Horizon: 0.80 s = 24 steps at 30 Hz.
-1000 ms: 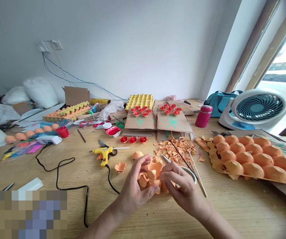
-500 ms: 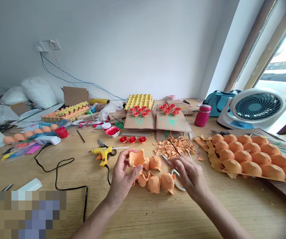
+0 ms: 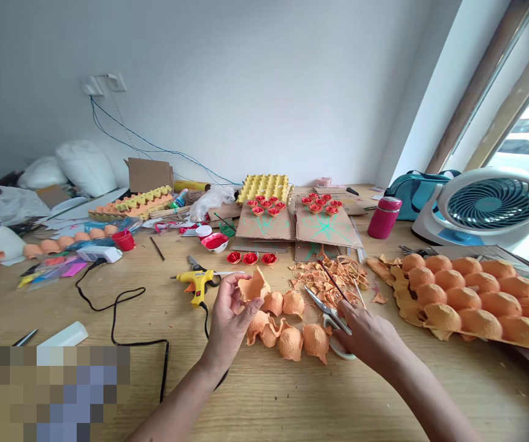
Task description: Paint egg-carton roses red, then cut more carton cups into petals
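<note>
My left hand (image 3: 228,319) pinches a cut orange egg-carton cup (image 3: 253,286) and holds it just above the wooden table (image 3: 292,393). My right hand (image 3: 370,334) grips the handles of a pair of scissors (image 3: 326,310), whose blades point up and to the left. Between the hands several cut orange cups (image 3: 292,334) lie on the table. A heap of orange paper scraps (image 3: 331,276) with thin sticks across it lies just beyond the scissors.
An orange egg tray (image 3: 467,294) lies at the right, with a fan (image 3: 490,205) and a red flask (image 3: 384,217) behind it. A yellow glue gun (image 3: 197,282) with a black cord (image 3: 121,319) is at the left. Red paper roses (image 3: 251,258) and cardboard sheets (image 3: 299,224) sit further back.
My hands have come apart. The left lifted one cup away from the cluster, and the right moved right and took up the scissors. The remaining cups were set down on the table.
</note>
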### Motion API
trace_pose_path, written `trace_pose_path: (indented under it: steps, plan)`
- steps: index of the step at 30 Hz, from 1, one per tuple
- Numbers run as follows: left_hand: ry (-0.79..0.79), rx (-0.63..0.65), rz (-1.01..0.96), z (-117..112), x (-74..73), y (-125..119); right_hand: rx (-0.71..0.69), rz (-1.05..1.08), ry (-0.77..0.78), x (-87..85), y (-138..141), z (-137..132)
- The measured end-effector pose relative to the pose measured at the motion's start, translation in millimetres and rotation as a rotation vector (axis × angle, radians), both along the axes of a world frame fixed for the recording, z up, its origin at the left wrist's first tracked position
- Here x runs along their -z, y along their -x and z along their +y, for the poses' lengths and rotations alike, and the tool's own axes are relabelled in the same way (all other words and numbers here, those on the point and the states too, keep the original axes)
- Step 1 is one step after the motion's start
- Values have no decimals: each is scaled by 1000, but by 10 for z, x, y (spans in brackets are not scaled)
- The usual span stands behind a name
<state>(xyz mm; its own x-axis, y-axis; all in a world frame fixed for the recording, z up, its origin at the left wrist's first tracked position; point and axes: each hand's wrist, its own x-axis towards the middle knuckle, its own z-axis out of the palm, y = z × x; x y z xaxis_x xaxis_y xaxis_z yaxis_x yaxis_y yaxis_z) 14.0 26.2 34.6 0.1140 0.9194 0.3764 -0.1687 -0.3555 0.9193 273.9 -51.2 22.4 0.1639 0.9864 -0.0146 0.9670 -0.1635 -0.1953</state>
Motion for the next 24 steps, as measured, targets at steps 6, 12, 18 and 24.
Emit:
trace_pose_path:
  steps: [6, 12, 18, 24]
  plan:
    - [-38, 46, 37, -1, 18, -29, 19, -52, 52, 56, 32, 7]
    - [-61, 39, 63, 28, 59, -36, 23, -20, 25, 31, -70, 7]
    - [-31, 40, 59, 20, 82, -35, 23, 80, -46, 48, -215, 40]
    - [12, 48, 103, 12, 132, -37, -10, 184, -110, -32, -207, 55]
